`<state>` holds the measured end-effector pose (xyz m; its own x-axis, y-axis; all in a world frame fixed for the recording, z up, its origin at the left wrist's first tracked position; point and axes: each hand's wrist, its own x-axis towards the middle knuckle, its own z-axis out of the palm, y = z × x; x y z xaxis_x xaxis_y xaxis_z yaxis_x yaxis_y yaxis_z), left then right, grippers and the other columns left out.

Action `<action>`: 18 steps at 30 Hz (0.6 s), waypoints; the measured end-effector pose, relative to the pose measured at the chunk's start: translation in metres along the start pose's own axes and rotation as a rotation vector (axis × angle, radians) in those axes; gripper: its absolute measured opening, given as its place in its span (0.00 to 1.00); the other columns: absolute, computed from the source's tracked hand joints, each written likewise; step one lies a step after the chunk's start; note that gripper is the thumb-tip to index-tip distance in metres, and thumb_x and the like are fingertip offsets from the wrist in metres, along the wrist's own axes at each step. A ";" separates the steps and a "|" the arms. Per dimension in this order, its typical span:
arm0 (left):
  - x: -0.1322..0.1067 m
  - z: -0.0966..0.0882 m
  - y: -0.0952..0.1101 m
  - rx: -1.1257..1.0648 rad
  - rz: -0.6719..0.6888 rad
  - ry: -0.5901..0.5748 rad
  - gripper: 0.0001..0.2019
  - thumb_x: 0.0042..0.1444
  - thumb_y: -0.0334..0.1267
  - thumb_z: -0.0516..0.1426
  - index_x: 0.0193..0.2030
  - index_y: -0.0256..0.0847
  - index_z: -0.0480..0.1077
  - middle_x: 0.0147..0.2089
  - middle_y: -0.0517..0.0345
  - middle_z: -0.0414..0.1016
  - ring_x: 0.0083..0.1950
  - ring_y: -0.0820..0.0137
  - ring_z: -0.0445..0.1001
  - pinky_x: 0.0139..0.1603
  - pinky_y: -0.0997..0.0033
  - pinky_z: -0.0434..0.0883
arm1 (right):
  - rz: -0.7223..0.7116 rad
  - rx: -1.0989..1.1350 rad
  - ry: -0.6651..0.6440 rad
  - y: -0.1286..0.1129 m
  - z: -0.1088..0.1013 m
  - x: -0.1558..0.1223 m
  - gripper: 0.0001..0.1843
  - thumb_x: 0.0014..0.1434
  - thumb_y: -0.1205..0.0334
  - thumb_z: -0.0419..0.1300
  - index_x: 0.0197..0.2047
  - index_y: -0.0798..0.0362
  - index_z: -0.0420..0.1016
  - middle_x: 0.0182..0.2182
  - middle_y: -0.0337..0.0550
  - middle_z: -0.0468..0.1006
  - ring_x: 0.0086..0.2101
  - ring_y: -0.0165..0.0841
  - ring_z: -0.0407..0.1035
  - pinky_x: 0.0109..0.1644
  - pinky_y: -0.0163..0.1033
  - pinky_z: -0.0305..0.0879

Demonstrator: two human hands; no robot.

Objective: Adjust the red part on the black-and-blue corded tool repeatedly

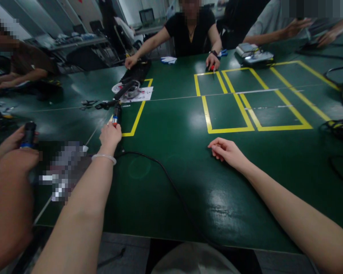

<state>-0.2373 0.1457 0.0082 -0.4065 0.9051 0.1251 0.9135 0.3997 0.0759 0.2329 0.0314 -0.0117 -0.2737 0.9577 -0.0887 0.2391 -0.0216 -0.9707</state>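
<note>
Loosely, the right hand lies released, fingers half curled, on the green table. The left hand, well apart, grasps the near end of a dark, blue-banded cylindrical tool, beside a yellow tape outline. Beyond the tool lies a white sheet; across sits a co-worker.
</note>
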 end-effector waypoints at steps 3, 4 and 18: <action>-0.005 -0.003 0.006 0.012 -0.012 0.012 0.28 0.68 0.45 0.40 0.61 0.22 0.63 0.58 0.25 0.66 0.60 0.43 0.66 0.54 0.44 0.65 | 0.004 0.000 0.008 -0.001 0.001 0.000 0.10 0.60 0.57 0.58 0.39 0.55 0.72 0.24 0.37 0.71 0.21 0.26 0.63 0.20 0.30 0.58; -0.007 -0.003 0.009 0.020 -0.010 0.018 0.28 0.68 0.46 0.40 0.61 0.22 0.64 0.58 0.26 0.66 0.59 0.43 0.67 0.53 0.45 0.66 | 0.005 0.001 0.009 -0.001 0.001 0.000 0.10 0.59 0.57 0.58 0.39 0.55 0.72 0.24 0.37 0.71 0.21 0.26 0.63 0.20 0.30 0.58; -0.130 -0.024 0.074 0.148 0.296 -0.037 0.28 0.69 0.48 0.39 0.65 0.29 0.60 0.52 0.34 0.70 0.52 0.50 0.71 0.45 0.56 0.71 | -0.027 -0.040 0.020 -0.006 0.005 -0.001 0.10 0.61 0.57 0.57 0.39 0.55 0.72 0.23 0.38 0.71 0.22 0.28 0.63 0.23 0.32 0.59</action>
<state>-0.1177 0.0538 0.0209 -0.1245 0.9887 0.0837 0.9857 0.1329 -0.1037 0.2271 0.0289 -0.0065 -0.2620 0.9633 -0.0580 0.2689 0.0152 -0.9630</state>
